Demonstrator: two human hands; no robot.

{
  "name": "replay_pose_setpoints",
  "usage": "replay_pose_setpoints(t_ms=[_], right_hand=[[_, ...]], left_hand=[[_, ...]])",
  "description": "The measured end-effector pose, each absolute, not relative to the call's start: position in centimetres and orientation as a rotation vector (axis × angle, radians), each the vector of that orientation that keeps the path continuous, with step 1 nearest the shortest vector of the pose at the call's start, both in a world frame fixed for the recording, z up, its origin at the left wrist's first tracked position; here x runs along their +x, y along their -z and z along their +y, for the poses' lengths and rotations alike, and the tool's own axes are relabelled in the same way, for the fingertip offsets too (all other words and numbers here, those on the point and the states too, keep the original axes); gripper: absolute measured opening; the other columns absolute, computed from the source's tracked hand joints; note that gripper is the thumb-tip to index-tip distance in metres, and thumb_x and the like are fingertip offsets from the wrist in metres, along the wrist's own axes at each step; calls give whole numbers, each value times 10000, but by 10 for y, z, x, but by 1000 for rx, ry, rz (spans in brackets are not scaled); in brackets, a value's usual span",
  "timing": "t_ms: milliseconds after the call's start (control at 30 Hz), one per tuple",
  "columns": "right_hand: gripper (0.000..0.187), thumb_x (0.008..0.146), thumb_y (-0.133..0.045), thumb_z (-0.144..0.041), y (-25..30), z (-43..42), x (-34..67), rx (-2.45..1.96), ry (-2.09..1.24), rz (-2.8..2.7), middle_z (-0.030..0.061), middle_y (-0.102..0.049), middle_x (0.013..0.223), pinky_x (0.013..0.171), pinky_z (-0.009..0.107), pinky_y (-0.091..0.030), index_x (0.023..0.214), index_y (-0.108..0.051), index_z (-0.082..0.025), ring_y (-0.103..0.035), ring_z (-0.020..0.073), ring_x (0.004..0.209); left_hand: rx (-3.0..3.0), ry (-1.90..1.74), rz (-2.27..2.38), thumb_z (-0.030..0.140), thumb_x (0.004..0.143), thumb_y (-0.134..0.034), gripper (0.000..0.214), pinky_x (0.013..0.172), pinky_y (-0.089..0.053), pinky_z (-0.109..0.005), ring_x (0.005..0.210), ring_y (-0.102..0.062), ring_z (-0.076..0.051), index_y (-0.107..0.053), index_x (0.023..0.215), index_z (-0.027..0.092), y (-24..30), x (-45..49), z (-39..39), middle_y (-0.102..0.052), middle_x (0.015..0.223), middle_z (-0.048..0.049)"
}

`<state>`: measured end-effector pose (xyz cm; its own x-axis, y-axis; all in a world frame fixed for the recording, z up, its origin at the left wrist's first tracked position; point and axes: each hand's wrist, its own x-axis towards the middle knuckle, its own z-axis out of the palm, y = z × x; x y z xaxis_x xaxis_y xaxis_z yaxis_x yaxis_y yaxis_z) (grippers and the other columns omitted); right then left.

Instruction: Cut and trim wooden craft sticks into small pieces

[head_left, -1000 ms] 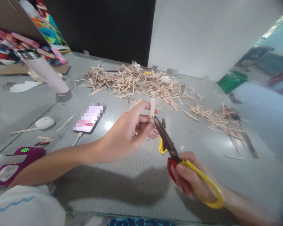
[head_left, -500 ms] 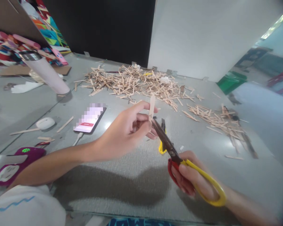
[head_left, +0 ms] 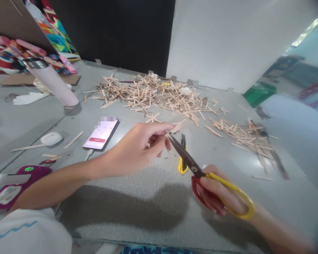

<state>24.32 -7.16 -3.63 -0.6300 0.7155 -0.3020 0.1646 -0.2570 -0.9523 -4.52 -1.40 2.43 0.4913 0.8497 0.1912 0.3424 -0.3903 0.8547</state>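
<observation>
Stick (head_left: 178,126) pinched between the thumb and fingers of the left hand (head_left: 149,143), just above the table (head_left: 222,155). Scissors (head_left: 193,166) are gripped in the right hand (head_left: 218,192), the yellow loop held by the thumb side and the red one by the fingers. Both hands are thus occupied. The blade tips are set against the stick's near end, close beside the left fingertips; whether the wood is cut through cannot be told.

Half a second earlier the stick was held nearly upright; it has now been tipped over to the right and away, and is shown as a narrower sliver. The blades are thereby met at a different angle, and the wood is judged to be turned, or levered, at the tips.

A cutter (head_left: 182,168) is seen lying beneath the blades, between the hands. A large pile (head_left: 145,91) of sticks is spread beyond both hands, and a smaller heap (head_left: 238,133) beyond and to the right of the right hand. Left of the left hand are placed a phone (head_left: 98,139) and, farther off, a bottle (head_left: 53,84).
</observation>
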Motion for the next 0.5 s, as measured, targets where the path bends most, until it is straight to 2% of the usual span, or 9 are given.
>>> replay_pose_setpoints(t_ms=[100, 233, 367, 500], right_hand=[[711, 1097, -519, -655, 39, -65, 248, -1045, -1966, -1641, -41, -429, 367, 376, 248, -290, 523, -513, -235, -369, 94, 324], [718, 1105, -536, -620, 38, -57, 252, -1059, -1972, -1671, -35, -441, 372, 369, 242, -272, 502, -513, -230, -377, 86, 322], [703, 1096, -557, -627, 39, -51, 253, -1076, -2026, -1643, -42, -437, 374, 331, 245, -205, 517, -533, -229, -334, 78, 297], [700, 1109, -561, -604, 39, -50, 252, -1023, -2037, -1655, -47, -424, 373, 342, 240, -230, 518, -518, -230, -344, 78, 309]], left_hand=[[2050, -774, 1017, 170, 1038, -536, 206, 582, -467, -230, 641, -651, -128, -737, 1014, 209, -25, -48, -12, -756, 844, -22], [2163, -725, 1014, 160, 1032, -525, 234, 563, -417, -238, 618, -622, -127, -751, 1068, 210, -24, -50, -8, -739, 807, -1], [2254, -690, 1006, 133, 1018, -518, 243, 561, -388, -239, 557, -551, -101, -749, 1045, 202, -23, -53, -6, -733, 792, 21], [2300, -653, 997, 107, 991, -521, 254, 576, -383, -243, 510, -487, -95, -751, 1013, 213, -23, -56, -5, -696, 718, 46]])
